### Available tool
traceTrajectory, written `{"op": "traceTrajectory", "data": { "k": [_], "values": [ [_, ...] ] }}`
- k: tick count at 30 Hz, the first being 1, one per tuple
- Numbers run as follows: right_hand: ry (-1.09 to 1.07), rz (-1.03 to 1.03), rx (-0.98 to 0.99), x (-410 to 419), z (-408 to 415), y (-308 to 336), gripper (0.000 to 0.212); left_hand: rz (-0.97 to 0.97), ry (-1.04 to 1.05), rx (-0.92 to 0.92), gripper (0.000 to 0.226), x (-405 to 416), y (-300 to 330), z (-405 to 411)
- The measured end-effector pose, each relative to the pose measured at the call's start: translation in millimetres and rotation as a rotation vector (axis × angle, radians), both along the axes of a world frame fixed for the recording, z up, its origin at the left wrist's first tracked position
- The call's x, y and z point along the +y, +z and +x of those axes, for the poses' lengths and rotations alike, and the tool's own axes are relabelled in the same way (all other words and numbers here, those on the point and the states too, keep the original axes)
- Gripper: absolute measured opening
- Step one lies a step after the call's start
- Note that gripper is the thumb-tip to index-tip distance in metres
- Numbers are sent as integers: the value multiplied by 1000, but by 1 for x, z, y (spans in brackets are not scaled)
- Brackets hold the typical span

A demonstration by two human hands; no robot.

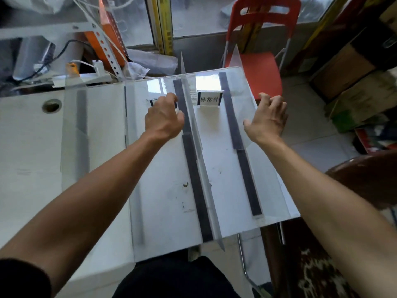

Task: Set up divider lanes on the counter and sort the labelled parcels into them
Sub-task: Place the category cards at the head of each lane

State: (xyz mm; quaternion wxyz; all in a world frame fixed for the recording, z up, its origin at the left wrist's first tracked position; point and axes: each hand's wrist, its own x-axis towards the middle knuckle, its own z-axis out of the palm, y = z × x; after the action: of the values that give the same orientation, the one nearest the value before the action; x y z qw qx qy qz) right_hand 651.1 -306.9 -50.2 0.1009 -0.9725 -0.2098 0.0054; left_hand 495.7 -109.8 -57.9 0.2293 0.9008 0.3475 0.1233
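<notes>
Setup mostly done, sorting not started: no parcels in view. 3 clear acrylic dividers stand on the white desk w/ dark base strips. Left hand reaches a lane label, fingers curled; grip can't tell. Right hand, fingers loose & apart, by the right divider. Printed label sits btwn middle divider & right 1.

Two bare forearms reach into the frame from the lower corners, one from the lower left and one from the lower right. The left hand and the right hand wear no gloves, rings or watch. A dark, near-black sleeve cuff sits pushed up on the left arm at the lower left corner. Dark black clothing fills the bottom centre of the frame.
</notes>
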Motion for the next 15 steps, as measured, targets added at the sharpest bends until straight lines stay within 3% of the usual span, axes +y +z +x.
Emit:
{"op": "traceTrajectory", "data": {
  "k": [2, 5, 15],
  "values": [
    [-107, -84, 133, -15, -9, -1, 64, -31, -4, -11, 32, -13, 0, -3],
    [-162, -150, 260, -30, -15, -6, 41, -84, -5, -24, 28, -29, 3, -7],
    [-122, -128, 189, -40, -11, -14, 26, -122, -21, 21, 35, -34, 8, -1]
  ]
}}
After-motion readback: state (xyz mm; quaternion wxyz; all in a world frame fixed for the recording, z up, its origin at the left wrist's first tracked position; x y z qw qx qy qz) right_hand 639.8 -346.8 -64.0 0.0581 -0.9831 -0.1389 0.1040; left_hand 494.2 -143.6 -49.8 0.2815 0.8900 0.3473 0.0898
